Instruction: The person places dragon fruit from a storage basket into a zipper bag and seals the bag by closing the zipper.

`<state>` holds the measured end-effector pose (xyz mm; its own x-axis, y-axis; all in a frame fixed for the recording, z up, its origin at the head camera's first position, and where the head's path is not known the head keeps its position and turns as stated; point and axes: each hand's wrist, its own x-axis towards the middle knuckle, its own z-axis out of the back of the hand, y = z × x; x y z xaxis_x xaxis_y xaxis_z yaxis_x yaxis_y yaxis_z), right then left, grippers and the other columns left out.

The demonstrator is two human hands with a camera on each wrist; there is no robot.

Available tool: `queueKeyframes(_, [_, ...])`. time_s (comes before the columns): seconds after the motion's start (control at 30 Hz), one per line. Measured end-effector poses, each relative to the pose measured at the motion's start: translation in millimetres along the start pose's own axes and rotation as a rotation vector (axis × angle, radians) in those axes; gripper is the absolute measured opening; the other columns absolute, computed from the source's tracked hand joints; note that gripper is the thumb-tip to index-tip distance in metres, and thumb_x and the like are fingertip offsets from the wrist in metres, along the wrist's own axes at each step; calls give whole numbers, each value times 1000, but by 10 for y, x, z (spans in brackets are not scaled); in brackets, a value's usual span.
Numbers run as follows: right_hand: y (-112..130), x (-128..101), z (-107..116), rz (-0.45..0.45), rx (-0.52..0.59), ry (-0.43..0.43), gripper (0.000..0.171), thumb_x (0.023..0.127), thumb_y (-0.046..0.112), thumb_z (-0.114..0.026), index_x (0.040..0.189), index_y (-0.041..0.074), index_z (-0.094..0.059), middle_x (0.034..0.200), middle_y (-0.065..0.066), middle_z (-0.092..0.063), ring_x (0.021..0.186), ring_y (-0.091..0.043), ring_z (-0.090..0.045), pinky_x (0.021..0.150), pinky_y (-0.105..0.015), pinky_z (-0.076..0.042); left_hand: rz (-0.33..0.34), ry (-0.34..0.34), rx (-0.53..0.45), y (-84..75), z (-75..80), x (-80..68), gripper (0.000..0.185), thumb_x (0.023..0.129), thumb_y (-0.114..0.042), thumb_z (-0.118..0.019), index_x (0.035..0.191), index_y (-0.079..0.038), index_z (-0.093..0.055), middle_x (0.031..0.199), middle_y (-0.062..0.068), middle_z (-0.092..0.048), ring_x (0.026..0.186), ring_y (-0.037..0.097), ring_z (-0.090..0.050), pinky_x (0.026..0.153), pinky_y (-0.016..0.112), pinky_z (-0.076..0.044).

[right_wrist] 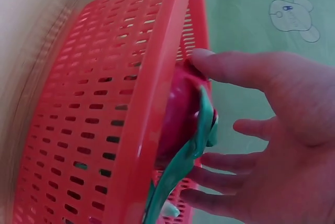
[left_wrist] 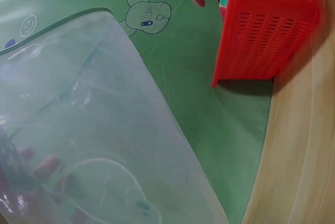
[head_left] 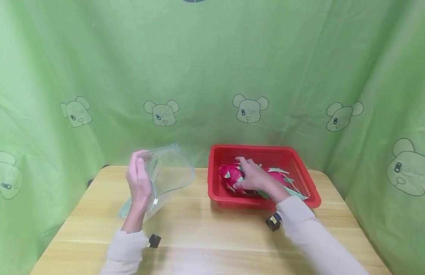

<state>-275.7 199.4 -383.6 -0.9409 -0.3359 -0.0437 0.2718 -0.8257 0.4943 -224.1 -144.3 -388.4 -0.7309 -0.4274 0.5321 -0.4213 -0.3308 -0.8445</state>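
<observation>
My left hand (head_left: 138, 177) grips the edge of a clear plastic zip bag (head_left: 173, 170) and holds it up above the table, its mouth spread towards the right. In the left wrist view the bag (left_wrist: 125, 114) fills much of the picture, and fingers show through it. My right hand (head_left: 255, 176) is inside the red basket (head_left: 216, 202), over a pink dragon fruit (head_left: 233, 173) with green scales. Its thumb and fingers are spread around the dragon fruit (right_wrist: 177, 111) in the right wrist view. A second dragon fruit (head_left: 277, 175) lies beside it, partly hidden.
The slotted red basket stands at the back right of the wooden table (head_left: 198, 236). A green curtain (head_left: 198, 68) printed with bear heads hangs behind and at both sides. Small black wrist cameras (head_left: 273, 222) sit at both sleeves.
</observation>
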Motion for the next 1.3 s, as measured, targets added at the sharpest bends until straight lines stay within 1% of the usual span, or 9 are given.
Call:
queueKeyframes(0.13, [-18,36,2,3,-31,23,99,77,27,-90,154,3,-33,140,-30,-47,127,-46,-50,102,-67,-46,-2,3,-8,6,3,-11,38,108,-21,-33,122,-5,-64,115,10,-69,64,19,-37,74,35,-40])
queueKeyframes(0.4, [-42,105,-16,-37,-119,71,96,76,33,-91,151,3,-40,137,-27,-48,121,-46,-49,96,-62,-50,-13,2,-1,5,3,-23,39,108,-22,-32,121,-4,-65,116,10,-70,67,28,-40,82,34,-41])
queueKeyframes(0.53, [-38,133,-22,-34,-149,96,101,75,32,-92,152,-2,-35,143,-32,-45,128,-52,-46,106,-67,-41,-14,6,-3,2,1,-32,39,108,-22,-32,121,-3,-64,116,10,-70,76,28,-49,88,36,-43])
queueKeyframes(0.6, [-23,142,-19,-46,-144,105,105,76,31,-91,153,-6,-30,147,-35,-42,134,-54,-42,110,-67,-36,-14,10,-9,5,-1,-37,39,108,-22,-32,122,-3,-64,116,10,-70,82,33,-52,91,38,-43])
queueKeyframes(0.73, [7,144,-7,-93,-128,125,98,78,29,-91,147,-11,-33,141,-34,-46,129,-48,-48,109,-61,-42,-15,14,-20,17,-12,-42,38,108,-21,-33,121,-3,-64,116,9,-70,82,37,-52,93,42,-44])
queueKeyframes(0.77, [8,141,-5,-100,-130,126,96,77,29,-91,145,-11,-35,138,-33,-47,126,-46,-51,106,-60,-45,-16,14,-23,20,-14,-42,38,108,-21,-33,121,-3,-64,116,9,-70,79,39,-48,91,42,-44])
queueKeyframes(0.83, [-6,139,-8,-118,-133,134,93,77,30,-91,143,-10,-37,134,-32,-48,123,-46,-51,102,-60,-48,-15,13,-22,24,-18,-42,38,108,-21,-33,121,-4,-65,116,9,-70,73,34,-45,87,41,-43])
queueKeyframes(1.03, [-72,154,-37,-171,-100,129,97,79,29,-89,150,-2,-31,136,-32,-49,131,-52,-43,101,-66,-46,-10,11,-13,30,-22,-53,38,109,-21,-33,121,-5,-65,114,10,-70,65,24,-38,78,39,-41])
queueKeyframes(1.3, [-81,184,-70,-182,-119,141,96,82,31,-86,151,-2,-29,141,-35,-48,136,-57,-39,104,-68,-42,-20,20,-17,36,-42,-71,38,108,-21,-33,121,-3,-64,115,11,-70,82,35,-51,93,45,-45])
